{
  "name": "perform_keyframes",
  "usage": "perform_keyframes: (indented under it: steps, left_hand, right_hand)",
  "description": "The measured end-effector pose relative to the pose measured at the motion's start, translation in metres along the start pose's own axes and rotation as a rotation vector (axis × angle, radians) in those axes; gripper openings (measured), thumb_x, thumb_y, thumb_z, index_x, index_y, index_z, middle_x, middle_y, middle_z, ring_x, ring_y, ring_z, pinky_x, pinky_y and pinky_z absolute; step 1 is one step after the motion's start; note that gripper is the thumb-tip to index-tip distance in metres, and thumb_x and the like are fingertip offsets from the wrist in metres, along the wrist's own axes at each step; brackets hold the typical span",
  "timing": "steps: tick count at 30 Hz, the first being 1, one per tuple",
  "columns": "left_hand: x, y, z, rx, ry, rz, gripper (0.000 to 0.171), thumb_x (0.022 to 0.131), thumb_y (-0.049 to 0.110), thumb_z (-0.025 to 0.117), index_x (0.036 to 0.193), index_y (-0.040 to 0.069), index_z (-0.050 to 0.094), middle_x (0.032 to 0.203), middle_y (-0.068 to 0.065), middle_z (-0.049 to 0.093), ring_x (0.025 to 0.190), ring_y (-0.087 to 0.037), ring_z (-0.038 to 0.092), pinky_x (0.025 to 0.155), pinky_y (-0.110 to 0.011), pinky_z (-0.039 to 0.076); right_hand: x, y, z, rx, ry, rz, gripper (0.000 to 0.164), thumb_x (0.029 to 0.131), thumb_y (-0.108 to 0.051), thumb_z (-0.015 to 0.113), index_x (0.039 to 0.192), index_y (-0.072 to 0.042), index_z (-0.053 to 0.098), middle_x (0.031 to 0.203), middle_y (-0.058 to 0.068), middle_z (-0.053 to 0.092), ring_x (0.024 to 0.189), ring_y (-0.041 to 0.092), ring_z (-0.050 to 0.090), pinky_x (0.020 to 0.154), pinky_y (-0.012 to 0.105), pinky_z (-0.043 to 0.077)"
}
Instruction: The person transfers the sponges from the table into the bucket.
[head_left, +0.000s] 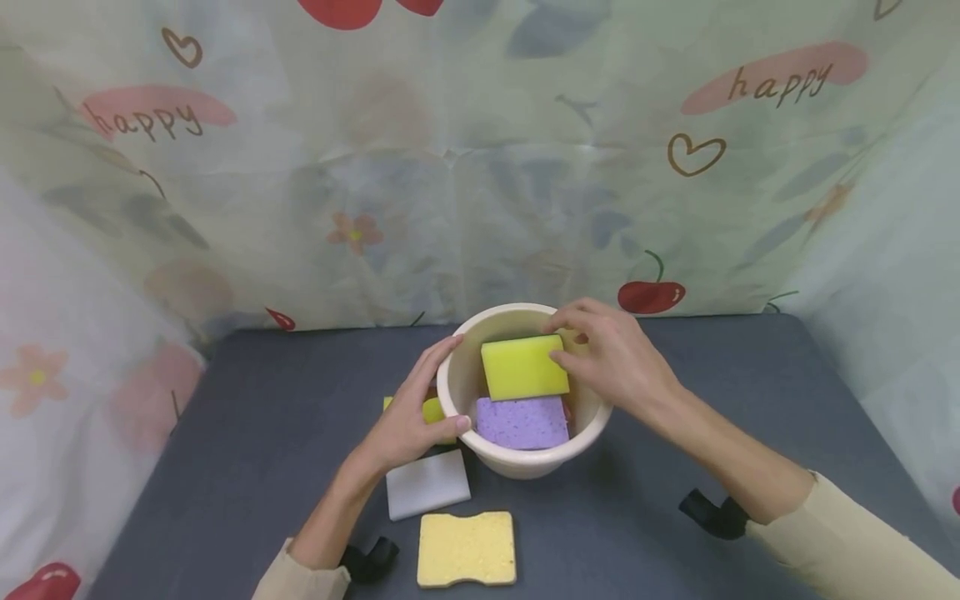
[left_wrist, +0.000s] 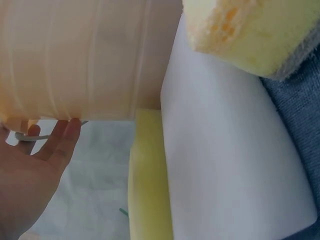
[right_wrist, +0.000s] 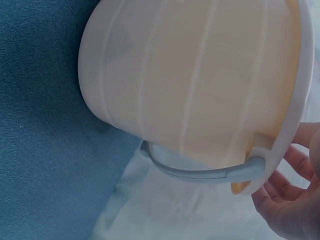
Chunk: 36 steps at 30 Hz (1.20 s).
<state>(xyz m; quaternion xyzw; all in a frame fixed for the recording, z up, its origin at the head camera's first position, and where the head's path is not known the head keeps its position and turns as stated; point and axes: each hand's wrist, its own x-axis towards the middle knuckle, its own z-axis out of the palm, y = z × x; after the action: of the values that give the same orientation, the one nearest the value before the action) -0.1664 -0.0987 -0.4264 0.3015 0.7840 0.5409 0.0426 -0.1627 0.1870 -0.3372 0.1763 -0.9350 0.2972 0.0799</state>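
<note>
A cream bucket [head_left: 522,467] stands on the dark table, and my left hand [head_left: 412,423] grips its left rim, thumb at the front and fingers farther back. Over the bucket's right side, my right hand [head_left: 618,357] pinches a bright yellow sponge [head_left: 523,371] by its upper right corner. This sponge is tilted up inside the opening, its broad face toward me. Just below it in the bucket lies a speckled purple sponge [head_left: 522,423]. The right wrist view shows the grey carrying handle [right_wrist: 210,175] hanging along the bucket's outside, with fingers beside the rim.
Left of the bucket, a yellow sponge [head_left: 432,410] is partly hidden by my left hand. In front of it lies a white sponge block [head_left: 427,485]. Nearer to me is a pale yellow sponge [head_left: 467,550] with notched sides. A patterned curtain [head_left: 465,208] hangs behind the table.
</note>
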Motion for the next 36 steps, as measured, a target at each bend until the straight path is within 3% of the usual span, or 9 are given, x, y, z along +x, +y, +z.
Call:
perform_keyframes:
  steps: [9,14,19,31,36]
  left_hand:
    - [-0.004,0.008,-0.011,0.065,-0.004,-0.036,0.104,0.079,0.066,0.072,0.16,0.032,0.017,0.163,0.01,0.019,0.129,-0.024,0.05,0.102,-0.052,0.043]
    - [-0.009,0.006,-0.017,0.08,0.004,-0.019,0.098,0.081,0.05,0.079,0.159,0.032,0.022,0.158,0.008,0.03,0.133,-0.021,0.046,0.104,-0.049,0.043]
    - [-0.019,0.002,-0.024,0.1,0.028,-0.052,0.094,0.082,0.029,0.083,0.157,0.033,0.027,0.157,0.003,0.034,0.137,-0.022,0.043,0.104,-0.049,0.043]
    - [-0.045,-0.018,-0.038,0.224,0.083,-0.103,0.08,0.083,0.021,0.083,0.151,0.025,0.042,0.15,0.002,0.045,0.136,-0.022,0.044,0.104,-0.051,0.043]
    - [-0.053,-0.026,-0.043,0.26,0.109,-0.116,0.075,0.08,0.019,0.085,0.146,0.025,0.049,0.148,0.001,0.048,0.136,-0.022,0.044,0.103,-0.053,0.043]
  right_hand:
    - [-0.008,0.004,-0.005,0.005,0.034,-0.009,0.025,0.083,-0.014,0.08,0.108,-0.015,0.075,0.113,0.0,0.065,0.091,0.022,0.064,0.076,0.041,0.057]
    - [-0.014,0.009,-0.01,0.003,0.047,-0.022,0.029,0.084,-0.013,0.079,0.113,-0.015,0.074,0.114,0.001,0.065,0.086,0.021,0.063,0.07,0.038,0.056]
    - [-0.021,0.016,-0.015,0.027,0.065,0.002,0.04,0.084,-0.013,0.08,0.123,-0.014,0.07,0.118,0.004,0.065,0.093,0.023,0.067,0.076,0.044,0.058]
    - [-0.036,0.033,-0.021,0.13,0.114,0.061,0.048,0.084,-0.012,0.08,0.13,-0.015,0.067,0.122,0.002,0.065,0.096,0.025,0.069,0.081,0.043,0.057]
    - [-0.043,0.039,-0.02,0.165,0.111,0.114,0.048,0.086,-0.016,0.079,0.132,-0.016,0.065,0.127,0.002,0.064,0.098,0.024,0.069,0.08,0.033,0.057]
